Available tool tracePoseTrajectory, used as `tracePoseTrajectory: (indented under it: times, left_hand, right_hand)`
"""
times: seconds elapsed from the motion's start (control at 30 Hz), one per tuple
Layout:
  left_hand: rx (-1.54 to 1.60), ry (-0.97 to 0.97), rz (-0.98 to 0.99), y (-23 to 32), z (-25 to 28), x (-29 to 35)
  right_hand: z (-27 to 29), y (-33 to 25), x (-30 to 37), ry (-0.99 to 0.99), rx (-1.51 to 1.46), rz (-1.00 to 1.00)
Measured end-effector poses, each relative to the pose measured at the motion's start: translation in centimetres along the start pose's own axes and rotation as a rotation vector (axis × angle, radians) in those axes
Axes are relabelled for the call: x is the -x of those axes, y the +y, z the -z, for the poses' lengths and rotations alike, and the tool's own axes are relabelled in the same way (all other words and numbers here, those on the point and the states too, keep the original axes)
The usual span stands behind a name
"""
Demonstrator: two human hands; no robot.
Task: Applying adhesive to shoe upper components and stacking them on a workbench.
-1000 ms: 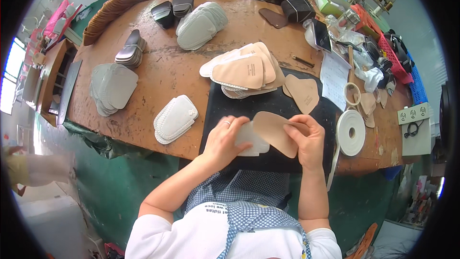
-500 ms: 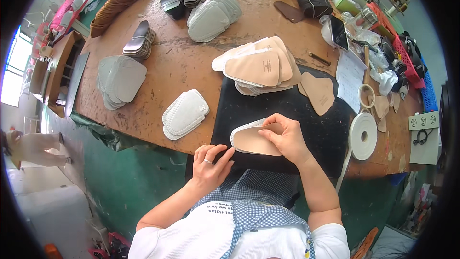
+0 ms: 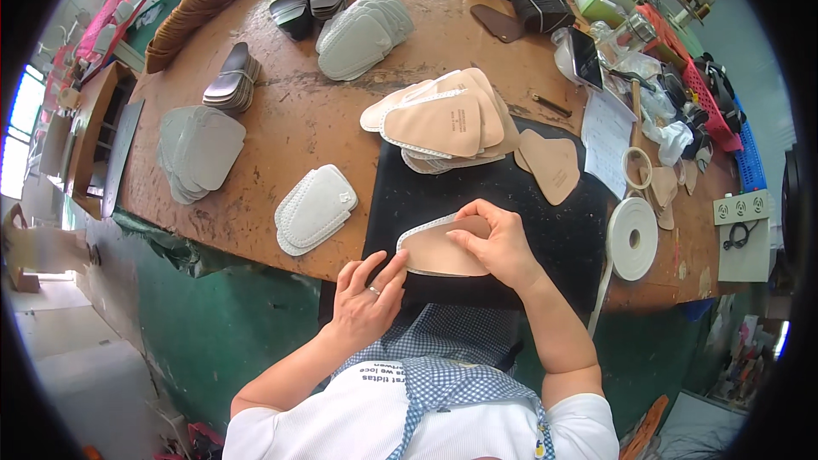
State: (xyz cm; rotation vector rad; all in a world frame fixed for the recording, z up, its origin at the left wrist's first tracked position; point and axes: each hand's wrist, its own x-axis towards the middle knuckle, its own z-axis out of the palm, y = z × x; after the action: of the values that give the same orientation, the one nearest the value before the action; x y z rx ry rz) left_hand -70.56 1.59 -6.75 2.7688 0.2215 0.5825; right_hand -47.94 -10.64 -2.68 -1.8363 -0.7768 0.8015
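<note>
A beige leather piece (image 3: 433, 253) with a white stitched-looking edge lies over the black mat at the table's near edge. My right hand (image 3: 498, 247) pinches its right end between thumb and fingers. At the tapered left end, my left hand (image 3: 371, 291), wearing a ring, touches the rim with its fingertips; its fingers are stretched and apart. Just beyond, a stack of beige leather pieces with white edges (image 3: 439, 119) rests across the mat's far side. To its right are loose beige pieces (image 3: 550, 166). A small pile of white padded pieces (image 3: 313, 209) sits left of the mat.
Grey-white piles (image 3: 366, 34) (image 3: 200, 153) and dark bundles (image 3: 232, 81) stand across the brown table (image 3: 298, 111). On the right are a white tape roll (image 3: 632, 238), a paper sheet (image 3: 607, 136), a phone (image 3: 585, 58) and a grey box with sockets (image 3: 741, 234).
The whole view has shifted slightly, so things appear further left. My left fingertips have moved up onto the leather piece's rim; my right hand keeps its pinch.
</note>
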Motion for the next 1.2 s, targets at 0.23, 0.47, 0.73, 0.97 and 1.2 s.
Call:
tracePoseTrajectory:
  times: [0.23,0.47,0.73,0.97,1.2]
  left_hand:
    - [0.003,-0.01,-0.025,-0.1,0.1,-0.8]
    - [0.116,-0.153,-0.032,2.8,-1.1,-6.2]
    - [0.356,-0.139,0.022,0.2,-0.7,-6.9]
    - [0.098,0.195,0.508,-6.4,3.1,-6.5]
    - [-0.104,0.108,0.607,-8.7,3.3,-3.0]
  right_hand:
    - [2.0,1.4,0.2,0.083,0.065,-0.018]
    - [2.2,0.4,0.1,0.114,0.4,0.048]
    - [3.1,-0.2,-0.4,0.134,0.298,0.263]
    - [5.8,-5.3,-9.2,0.265,0.2,0.321]
    - [10.7,0.5,-6.6,0.551,0.536,0.191]
